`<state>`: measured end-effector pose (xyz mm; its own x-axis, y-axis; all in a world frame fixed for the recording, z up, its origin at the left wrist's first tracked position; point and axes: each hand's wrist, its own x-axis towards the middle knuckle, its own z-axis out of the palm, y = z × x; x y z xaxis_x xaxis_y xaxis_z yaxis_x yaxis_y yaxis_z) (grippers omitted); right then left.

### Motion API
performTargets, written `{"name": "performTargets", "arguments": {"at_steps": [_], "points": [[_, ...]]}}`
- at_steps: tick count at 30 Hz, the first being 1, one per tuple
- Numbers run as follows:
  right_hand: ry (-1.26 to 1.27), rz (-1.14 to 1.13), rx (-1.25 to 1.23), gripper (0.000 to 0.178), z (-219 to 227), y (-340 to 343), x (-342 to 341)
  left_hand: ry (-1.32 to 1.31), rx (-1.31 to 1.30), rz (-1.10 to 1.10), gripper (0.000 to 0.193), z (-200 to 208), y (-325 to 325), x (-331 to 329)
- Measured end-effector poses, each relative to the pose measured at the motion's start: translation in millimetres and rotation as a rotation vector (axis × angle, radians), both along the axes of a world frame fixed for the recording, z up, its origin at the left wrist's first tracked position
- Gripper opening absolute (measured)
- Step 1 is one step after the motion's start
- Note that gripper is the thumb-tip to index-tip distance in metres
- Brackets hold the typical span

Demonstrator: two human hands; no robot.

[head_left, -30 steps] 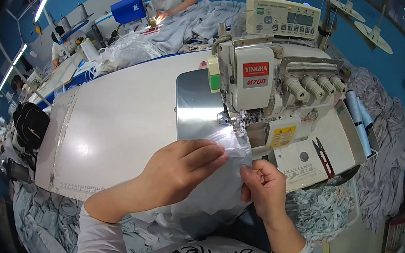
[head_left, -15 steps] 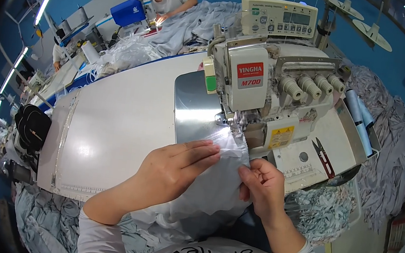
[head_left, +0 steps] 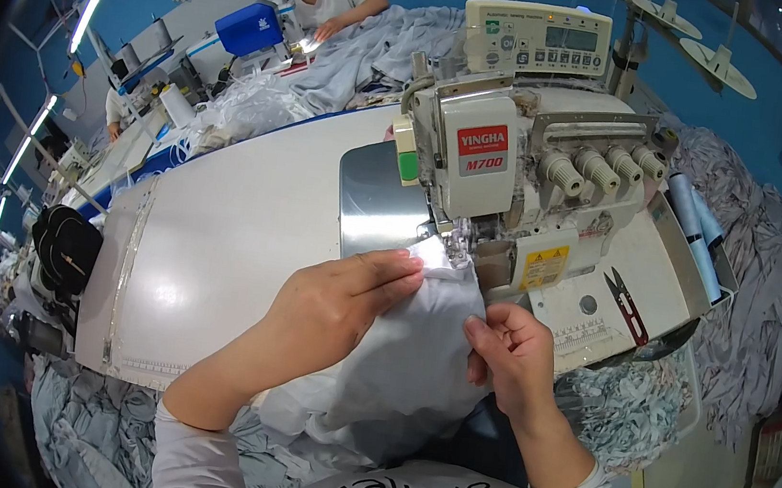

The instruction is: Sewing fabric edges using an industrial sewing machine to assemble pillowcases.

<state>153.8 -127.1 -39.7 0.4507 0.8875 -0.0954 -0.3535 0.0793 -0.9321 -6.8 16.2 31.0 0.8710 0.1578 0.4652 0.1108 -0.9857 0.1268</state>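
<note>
Left hand [head_left: 332,300] slightly nearer sewing machine [head_left: 517,152] than half-second ago, fingers together atop pale cloth [head_left: 429,335]; cannot tell whether gripping. Right hand [head_left: 515,356] clamped on cloth's right edge. Cloth lies at machine's front, beside metal plate [head_left: 382,195].

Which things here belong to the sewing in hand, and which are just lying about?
In use:
- overlock sewing machine
- pale fabric, under the left hand, its edge at the right hand

Lying about, seemingly unused:
- thread snips
- black bag
- fabric scraps
</note>
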Motion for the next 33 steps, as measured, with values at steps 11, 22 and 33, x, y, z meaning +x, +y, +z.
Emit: {"name": "performTargets", "arguments": {"at_steps": [11,22,33], "points": [[-0.012,0.009,-0.005,0.012,1.8,3.3,-0.3,-0.014,-0.013,0.018,0.036,1.1,12.6,1.7],[-0.038,0.001,0.020,0.014,0.9,3.0,2.7,0.001,-0.028,0.054,0.035,0.7,37.9,9.9],[-0.093,-0.015,-0.017,0.015,1.3,3.4,5.6,-0.059,-0.126,0.372,0.032,10.4,-20.1,-30.3]]}}
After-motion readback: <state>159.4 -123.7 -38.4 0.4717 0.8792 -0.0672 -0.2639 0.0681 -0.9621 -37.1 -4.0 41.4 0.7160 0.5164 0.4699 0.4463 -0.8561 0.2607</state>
